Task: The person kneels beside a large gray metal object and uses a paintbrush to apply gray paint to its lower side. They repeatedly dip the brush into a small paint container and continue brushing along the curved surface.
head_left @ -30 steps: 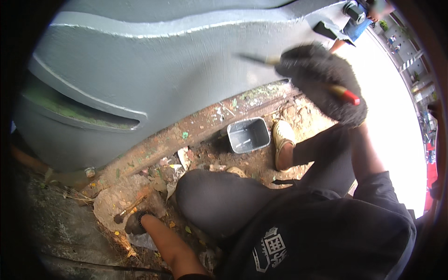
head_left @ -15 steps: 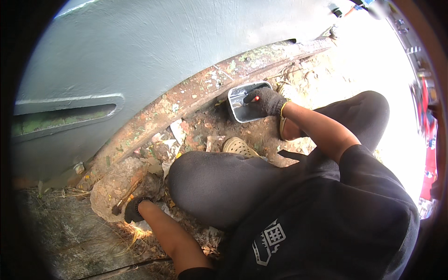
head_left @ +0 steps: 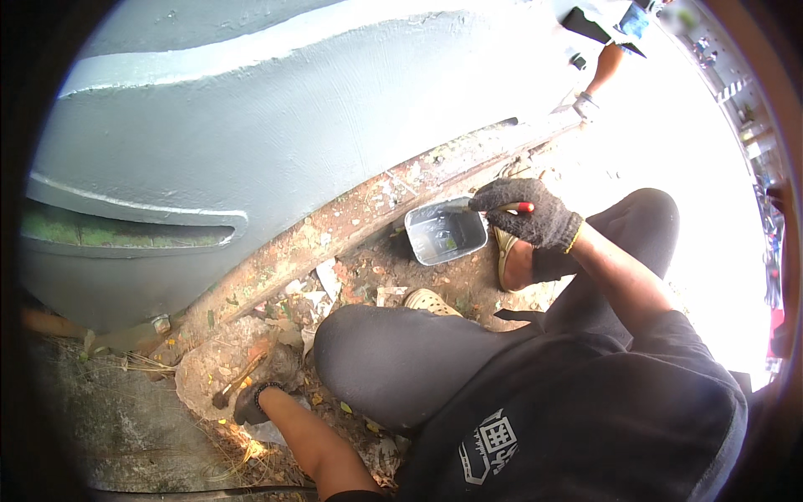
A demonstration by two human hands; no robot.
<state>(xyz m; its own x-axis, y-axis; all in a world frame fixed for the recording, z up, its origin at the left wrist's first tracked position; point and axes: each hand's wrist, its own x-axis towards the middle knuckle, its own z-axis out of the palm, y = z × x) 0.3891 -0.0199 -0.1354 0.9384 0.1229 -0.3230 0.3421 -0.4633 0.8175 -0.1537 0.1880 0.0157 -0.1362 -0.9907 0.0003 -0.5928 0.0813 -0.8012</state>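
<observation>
My right hand (head_left: 535,216), in a dark knit glove with a yellow cuff edge, is closed around a paintbrush (head_left: 520,207) whose handle has a red end. The bristle end is not clear to me against the glare. Just left of and below this hand stands a rectangular plastic tub (head_left: 423,251) on the ground, with grey paint inside. My left hand (head_left: 249,405), gloved in dark knit with a beaded bracelet at the wrist, is down against a rough stone (head_left: 199,381); its fingers are hidden. Near it, a worn brown brush (head_left: 240,378) lies across the stone.
A grey-painted wall (head_left: 251,138) with a green-backed slot (head_left: 117,231) rises ahead. Along its foot runs a rusty, flaking ledge (head_left: 347,205). Leaves and paper scraps (head_left: 328,280) litter the ground by my knee. Another person's arm (head_left: 604,74) reaches in at the far right.
My right hand has lifted with the paintbrush out of the tub, up and to the right. The view has shifted, and the other person's arm now shows. My left hand stays by the stone.
</observation>
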